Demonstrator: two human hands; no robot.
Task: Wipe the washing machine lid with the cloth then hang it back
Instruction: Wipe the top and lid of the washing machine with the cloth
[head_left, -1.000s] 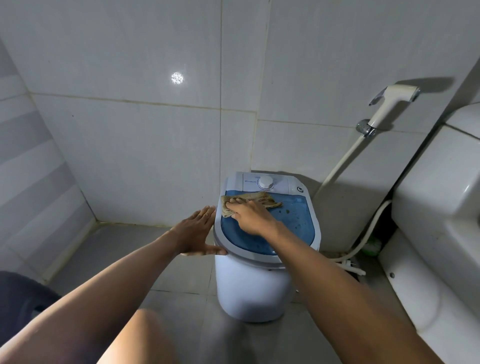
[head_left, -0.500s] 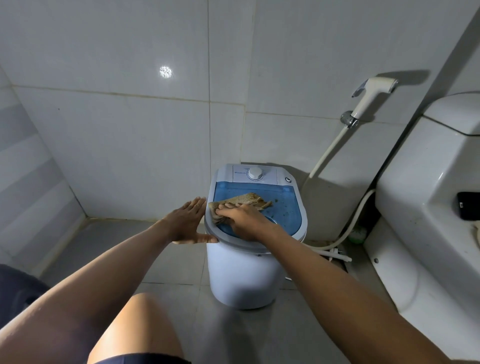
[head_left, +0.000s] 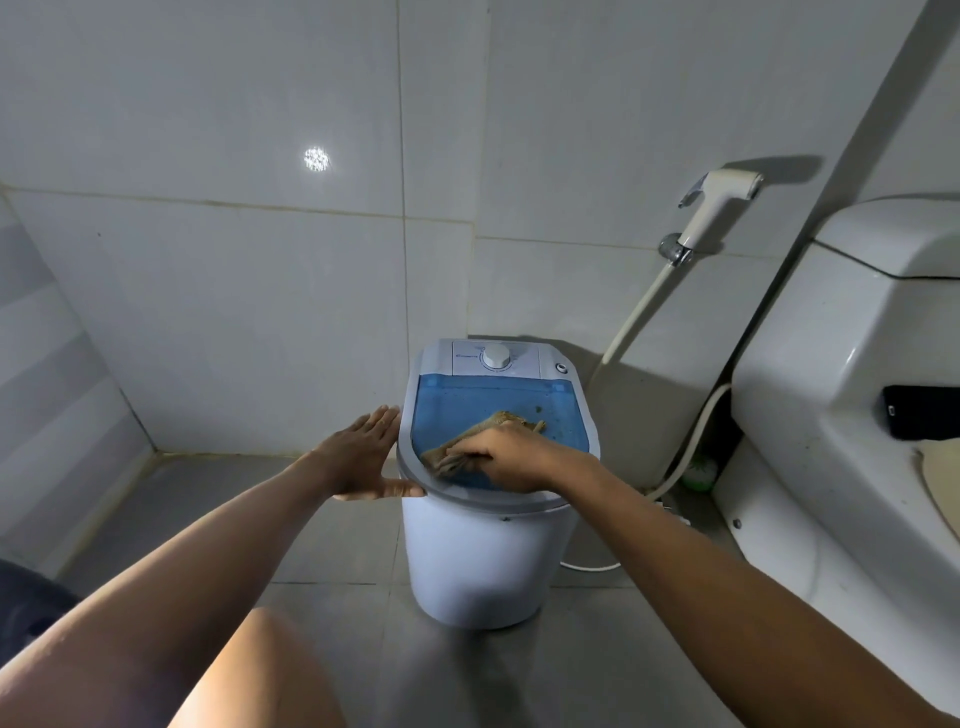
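Pressing a brown cloth (head_left: 483, 439) against the blue lid (head_left: 493, 402) of a small white washing machine (head_left: 483, 561), the right hand (head_left: 511, 460) grips the fabric with curled fingers near the lid's front left edge. The left hand (head_left: 363, 452), open and flat, braces the machine's left rim. A toilet (head_left: 841, 395) stands well to the right, a spray hose (head_left: 719, 202) on the wall between.

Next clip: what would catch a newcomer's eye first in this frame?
The small washing machine with its blue lid stands centre against the tiled wall. The right hand presses a brown cloth onto the lid's near part, while the left hand lies flat against the machine's left side. A white toilet fills the right edge.
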